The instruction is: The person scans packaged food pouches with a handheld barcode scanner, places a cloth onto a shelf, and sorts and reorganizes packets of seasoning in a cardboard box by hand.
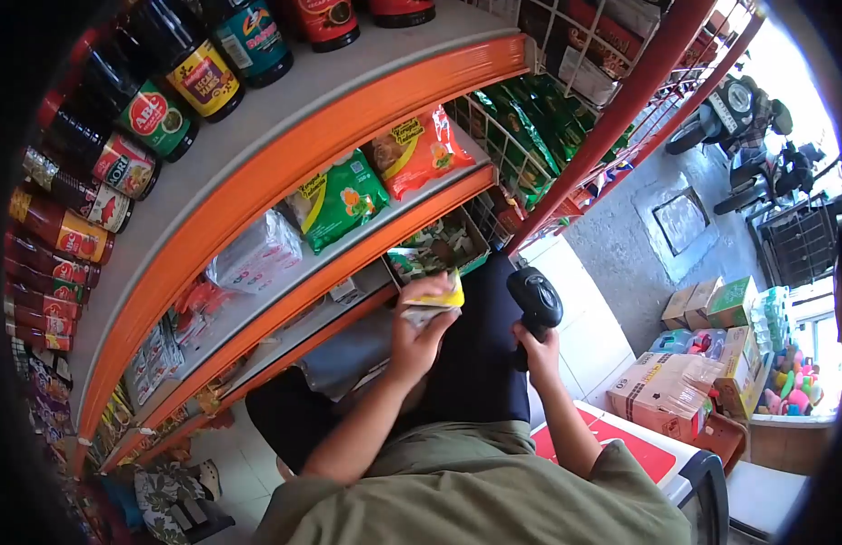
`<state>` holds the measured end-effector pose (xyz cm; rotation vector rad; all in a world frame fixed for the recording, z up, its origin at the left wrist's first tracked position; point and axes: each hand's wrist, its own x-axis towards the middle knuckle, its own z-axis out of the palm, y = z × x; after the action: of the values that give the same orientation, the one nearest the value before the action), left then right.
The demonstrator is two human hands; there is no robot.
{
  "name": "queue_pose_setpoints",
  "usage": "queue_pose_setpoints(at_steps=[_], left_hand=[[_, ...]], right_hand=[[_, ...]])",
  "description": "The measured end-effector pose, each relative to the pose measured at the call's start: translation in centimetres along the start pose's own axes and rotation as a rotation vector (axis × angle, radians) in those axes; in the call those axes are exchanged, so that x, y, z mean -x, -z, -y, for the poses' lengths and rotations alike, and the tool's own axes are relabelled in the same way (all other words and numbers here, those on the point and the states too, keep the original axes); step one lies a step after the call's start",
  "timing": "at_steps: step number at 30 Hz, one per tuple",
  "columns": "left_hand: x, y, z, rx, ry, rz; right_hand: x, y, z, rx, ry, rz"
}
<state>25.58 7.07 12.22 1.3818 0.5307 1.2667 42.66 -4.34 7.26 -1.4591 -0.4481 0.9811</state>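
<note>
My left hand is closed around a small yellow packet with a pale lower part; its print is too blurred to read. In my right hand is a black handheld barcode scanner, gripped by its handle, head up. The two are apart, with my dark-trousered leg below them. Just beyond the left hand, an open box of small green-and-white packets sits on the lower shelf. Green and orange bags lie on the shelf above.
Orange-edged shelves curve along the left, with sauce bottles on top. A red post and wire racks rise ahead. Cartons stand at right, near a red-and-white surface. Motorbikes are outside.
</note>
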Motion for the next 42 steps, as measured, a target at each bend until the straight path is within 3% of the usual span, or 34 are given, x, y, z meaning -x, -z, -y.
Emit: queue_pose_setpoints(at_steps=[2,4,7,8,10,12,14,16,17,20,21,23,27,29,30,32,36,39,40,42], left_hand=[[2.7,0.3,-1.8,0.580,0.293,-0.183],[4.4,2.3,-2.3,1.012,0.648,-0.341],[5.6,5.3,-2.7,1.326,0.672,-0.312],[6.4,6.2,-2.7,1.328,0.656,-0.325],[8.2,7.8,-2.4,1.263,0.589,-0.428],[9.4,8.3,-3.5,1.240,0.566,-0.433],[10.9,8.9,-3.7,1.264,0.552,-0.493],[12.1,9.6,-3.6,1.272,0.471,-0.474],[12.2,9.6,-4.6,1.282,0.527,-0.532],[12.9,10.2,-4.5,1.272,0.580,-0.585],[13.0,10.6,-4.0,1.301,0.560,-0.550],[13.1,11.3,-2.8,1.373,0.522,-0.469],[13.5,11.8,-0.1,1.392,0.547,-0.333],[14.3,11.6,1.4,1.340,0.547,-0.320],[14.8,11.4,1.8,1.283,0.547,-0.314],[15.3,11.2,1.8,1.284,0.548,-0.363],[14.7,11.3,1.1,1.327,0.493,-0.273],[14.0,10.7,0.7,1.385,0.494,-0.026],[14.2,10.3,0.7,1.393,0.504,-0.025],[14.1,9.2,-0.3,1.361,0.499,-0.033]], right_hand=[[-1.0,-0.3,0.7,0.333,0.038,0.033],[-2.4,-1.6,1.2,0.443,0.245,0.106],[-4.8,-5.3,4.9,0.807,0.524,0.260],[-6.2,-6.4,5.3,0.810,0.528,0.278],[-8.8,-8.4,5.8,0.798,0.247,0.457],[-10.7,-10.0,6.7,0.988,0.285,0.680],[-12.3,-11.0,6.8,1.126,-0.065,0.932],[-13.1,-11.1,5.7,0.883,-0.256,0.890],[-13.3,-11.4,6.0,0.857,-0.276,0.916],[-12.4,-11.8,6.4,0.938,-0.209,0.861],[-12.5,-11.6,6.2,0.948,-0.207,0.859],[-13.5,-11.1,5.6,1.101,-0.007,0.836],[-13.6,-11.5,7.1,1.112,0.038,0.691],[-12.9,-11.7,9.0,1.389,0.248,0.618],[-11.9,-11.6,10.0,1.394,0.251,0.629],[-9.1,-10.5,11.9,1.363,0.623,0.603],[-5.5,-9.0,14.3,1.285,0.661,0.658],[-2.9,-9.3,15.0,0.931,0.667,0.926],[-2.3,-9.2,14.9,0.859,0.491,0.992],[-0.8,-9.9,14.6,0.746,0.407,1.094]])
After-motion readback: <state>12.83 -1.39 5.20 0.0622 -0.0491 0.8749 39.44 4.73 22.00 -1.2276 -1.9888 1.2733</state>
